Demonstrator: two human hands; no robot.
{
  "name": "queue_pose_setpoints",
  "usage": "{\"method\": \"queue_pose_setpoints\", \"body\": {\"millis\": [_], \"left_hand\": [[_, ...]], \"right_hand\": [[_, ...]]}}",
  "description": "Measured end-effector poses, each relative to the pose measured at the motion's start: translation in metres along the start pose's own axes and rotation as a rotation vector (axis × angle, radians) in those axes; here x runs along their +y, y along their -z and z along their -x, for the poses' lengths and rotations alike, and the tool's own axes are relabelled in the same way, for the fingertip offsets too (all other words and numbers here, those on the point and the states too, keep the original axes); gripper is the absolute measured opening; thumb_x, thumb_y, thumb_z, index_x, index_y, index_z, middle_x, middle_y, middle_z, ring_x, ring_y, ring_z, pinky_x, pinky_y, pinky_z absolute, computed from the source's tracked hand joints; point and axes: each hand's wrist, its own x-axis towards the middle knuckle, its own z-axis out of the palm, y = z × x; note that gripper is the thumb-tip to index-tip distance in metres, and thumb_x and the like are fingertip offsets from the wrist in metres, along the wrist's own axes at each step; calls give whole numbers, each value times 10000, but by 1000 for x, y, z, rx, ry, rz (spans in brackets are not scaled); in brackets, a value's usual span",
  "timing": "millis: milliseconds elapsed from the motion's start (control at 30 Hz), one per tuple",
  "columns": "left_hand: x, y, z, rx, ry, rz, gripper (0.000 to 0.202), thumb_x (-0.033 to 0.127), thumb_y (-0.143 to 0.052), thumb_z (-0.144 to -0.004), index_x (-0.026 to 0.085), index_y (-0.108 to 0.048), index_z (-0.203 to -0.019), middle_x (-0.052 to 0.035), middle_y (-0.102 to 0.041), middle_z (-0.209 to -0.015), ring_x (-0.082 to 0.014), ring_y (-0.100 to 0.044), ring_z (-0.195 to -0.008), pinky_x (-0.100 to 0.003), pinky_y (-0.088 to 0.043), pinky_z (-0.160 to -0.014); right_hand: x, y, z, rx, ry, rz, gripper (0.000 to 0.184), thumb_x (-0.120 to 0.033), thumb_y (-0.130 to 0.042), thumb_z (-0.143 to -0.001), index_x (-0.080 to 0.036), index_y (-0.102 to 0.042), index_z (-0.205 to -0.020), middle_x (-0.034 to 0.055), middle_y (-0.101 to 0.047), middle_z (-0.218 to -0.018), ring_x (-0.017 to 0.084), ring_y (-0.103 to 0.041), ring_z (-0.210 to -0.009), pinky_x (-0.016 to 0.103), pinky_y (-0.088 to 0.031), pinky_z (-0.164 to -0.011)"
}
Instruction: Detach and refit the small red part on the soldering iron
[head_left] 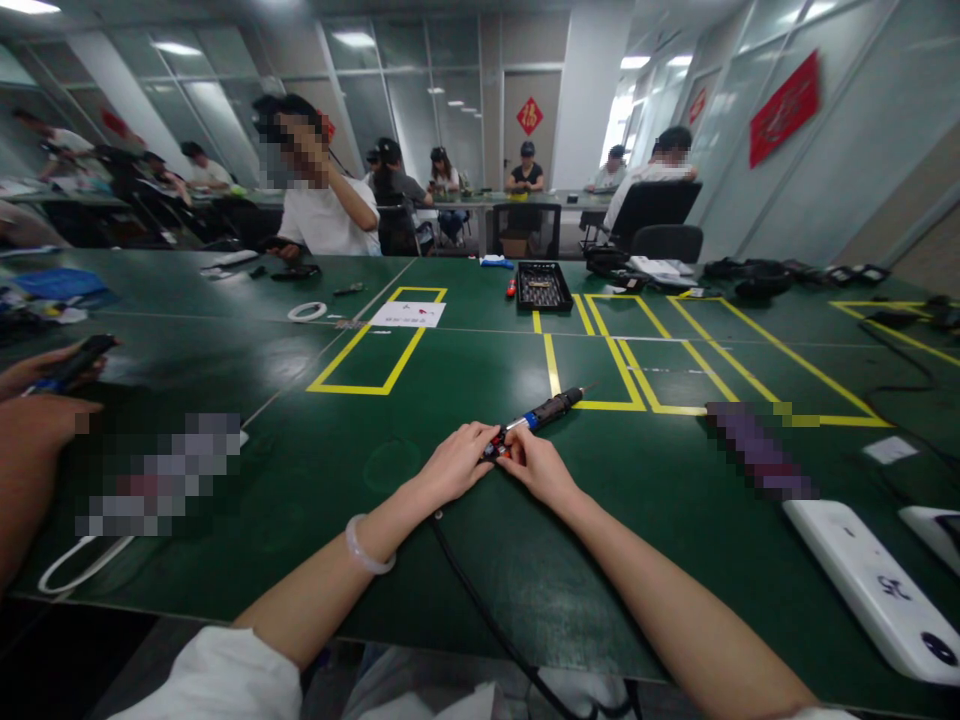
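A soldering iron (541, 412) with a black and blue handle lies on the green table (465, 360), its tip pointing away to the right. My left hand (455, 462) has its fingers closed on the near end of the handle. A pale bangle sits on that wrist. My right hand (538, 466) is closed on the same end from the right side. A black cable (480, 610) runs from the iron toward me and over the table's front edge.
Yellow tape rectangles (379, 345) mark the table. A black tray (544, 285) and a white paper (409, 314) lie further back. White power strips (870, 585) sit at the right. Another person's hands (37, 400) hold a dark tool at the left. Several people sit behind.
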Motion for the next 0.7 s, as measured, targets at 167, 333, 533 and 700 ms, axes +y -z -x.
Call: {"method": "queue_pose_setpoints", "body": {"millis": [167,333,533,700], "left_hand": [[-1,-1,0,8,0,-5,512,253,-545,-867,215,-409,-1359,-102,-517,-1281,-235,-503,-1136,-374,-430,-971],[0,0,0,18,-5,-17,527,257,-564,-860,223,-398,-1358,-96,-515,-1273,-232,-507,-1135,-374,-429,-976],[1,0,-7,-13,15,-47,604,432,-540,-879,261,-335,-1420,-102,-477,-1290,-235,-546,-1086,-345,-487,-854],[3,3,-15,-39,-8,-42,555,442,-485,-909,299,-330,-1422,-72,-433,-1405,-236,-507,-1154,-336,-477,-868]], "right_hand": [[-3,4,-1,-31,48,-19,101,-218,-631,-813,-202,-533,-799,-40,-539,-621,122,-488,-548,216,-341,-552],[-3,6,-2,-46,64,6,43,-192,-608,-835,-192,-567,-821,-16,-594,-668,129,-523,-575,217,-354,-566],[-2,7,-3,-19,109,79,67,-184,-606,-854,-186,-586,-790,16,-631,-739,146,-558,-654,228,-383,-631],[-5,10,-1,16,130,91,120,-208,-545,-903,-192,-612,-804,31,-652,-781,162,-580,-694,246,-403,-668]]}}
